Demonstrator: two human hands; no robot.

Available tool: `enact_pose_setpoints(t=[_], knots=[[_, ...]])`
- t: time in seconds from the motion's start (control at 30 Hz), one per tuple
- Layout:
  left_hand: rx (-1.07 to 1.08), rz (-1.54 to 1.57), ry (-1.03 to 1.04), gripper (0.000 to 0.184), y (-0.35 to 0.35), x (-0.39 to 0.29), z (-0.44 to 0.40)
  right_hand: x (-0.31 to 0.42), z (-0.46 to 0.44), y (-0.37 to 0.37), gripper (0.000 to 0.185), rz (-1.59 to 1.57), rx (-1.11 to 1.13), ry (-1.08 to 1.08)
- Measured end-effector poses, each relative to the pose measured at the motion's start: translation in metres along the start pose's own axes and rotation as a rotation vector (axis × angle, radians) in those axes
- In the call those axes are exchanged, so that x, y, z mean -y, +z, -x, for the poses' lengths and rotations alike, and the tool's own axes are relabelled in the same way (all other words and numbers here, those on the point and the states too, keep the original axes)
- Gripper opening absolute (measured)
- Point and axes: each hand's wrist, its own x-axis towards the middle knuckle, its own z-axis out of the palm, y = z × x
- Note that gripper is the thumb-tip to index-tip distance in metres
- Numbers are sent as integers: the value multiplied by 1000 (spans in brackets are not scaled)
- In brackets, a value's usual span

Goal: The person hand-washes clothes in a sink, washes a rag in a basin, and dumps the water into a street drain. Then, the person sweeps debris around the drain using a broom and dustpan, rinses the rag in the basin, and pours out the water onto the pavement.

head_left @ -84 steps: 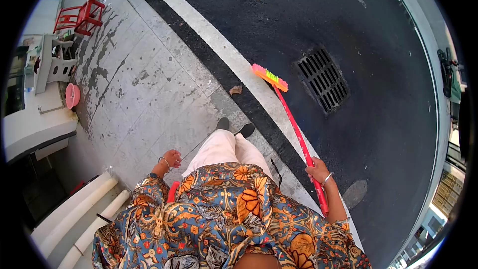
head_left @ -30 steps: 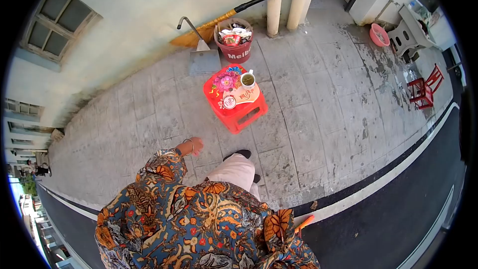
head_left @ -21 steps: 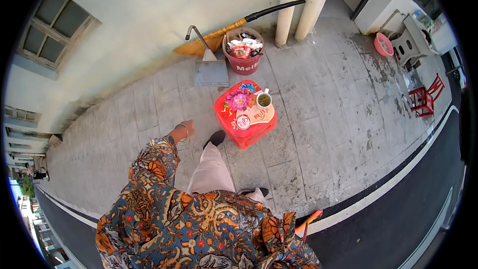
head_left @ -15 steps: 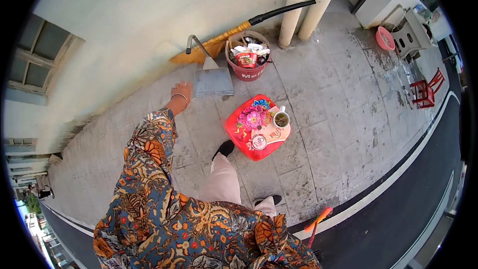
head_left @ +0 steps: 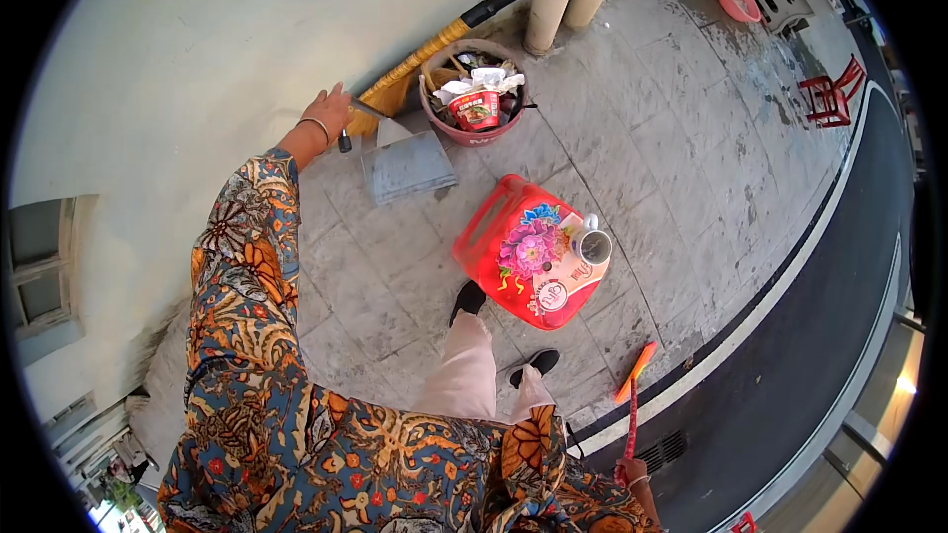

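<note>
My left hand (head_left: 328, 114) is at the upper left by the wall, fingers apart, right at the bent handle of a grey metal dustpan (head_left: 413, 166). The black handle tip hangs just under the hand; whether the fingers touch the handle I cannot tell. At the lower right my right hand (head_left: 634, 472) is closed around the red stick of a broom (head_left: 634, 415) with an orange head, held low over the road edge. A red plastic stool (head_left: 484, 227) with a floral top stands ahead of my feet. On it sits a white mug (head_left: 592, 244).
A bucket (head_left: 479, 138) full of rubbish, with a red noodle cup on top, stands beside the dustpan. A straw broom (head_left: 415, 61) leans on the wall behind. Pipes (head_left: 548, 10), a red chair (head_left: 831, 94) and a pink basin (head_left: 738, 0) are farther off. A kerb line borders the road.
My left hand has moved up to the dustpan's handle, and the dustpan looks slightly turned. My right hand with the red broom stick has come into view. The camera view has shifted.
</note>
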Motion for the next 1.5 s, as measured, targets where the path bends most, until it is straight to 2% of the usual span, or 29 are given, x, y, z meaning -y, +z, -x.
enact_pose_setpoints(t=[0.07, 0.17, 0.2, 0.37, 0.43, 0.53, 0.6, 0.63, 0.67, 0.73, 0.8, 0.87, 1.1, 1.23, 1.33, 1.5], knots=[[-23, -25, 184, 19, 18, 9, -2, -5, -10, 1, 16, -27, -9, 39], [64, -139, 372, 15, 30, 19, -1, -13, -19, 3, 17, -58, -46, 65], [-3, -162, 436, 8, 38, 16, 2, -13, -20, 2, 16, -63, -49, 66], [111, 106, 425, 10, 46, -5, 44, -25, -29, -13, 15, -60, -52, 54], [171, 204, 449, 14, 65, -11, 62, -24, -30, -17, 21, -60, -28, 62], [254, 432, 328, 17, 85, -23, 93, -19, -16, -17, 22, -65, -47, 44], [229, 559, 184, 19, 67, -32, 126, -17, 1, -14, 17, -113, -11, 54], [235, 716, 91, 21, 61, -37, 139, -15, 5, -15, 12, -151, 17, 65], [247, 874, 0, 22, 65, -40, 150, -27, -6, -13, 11, -201, 5, 40], [253, 962, -192, 27, 83, -50, 174, -50, -19, -15, 10, -268, -25, 13], [217, 1118, -330, 33, 48, -72, 199, -59, -22, -12, 10, -300, -71, 5], [227, 1304, -571, 34, 39, -95, 221, -82, -33, -18, 9, -326, -47, 30], [209, 1501, -911, 22, 14, -200, 305, -202, -68, -60, 9, -456, 104, -40], [270, 1454, -988, 19, -34, -271, 346, -292, -56, -100, 13, -490, 125, -192], [320, 1481, -917, 20, -58, -321, 363, -359, -40, -127, 11, -575, 152, -220], [374, 1239, -758, 22, -93, -417, 360, -410, -14, -169, 10, -655, 152, -220]])
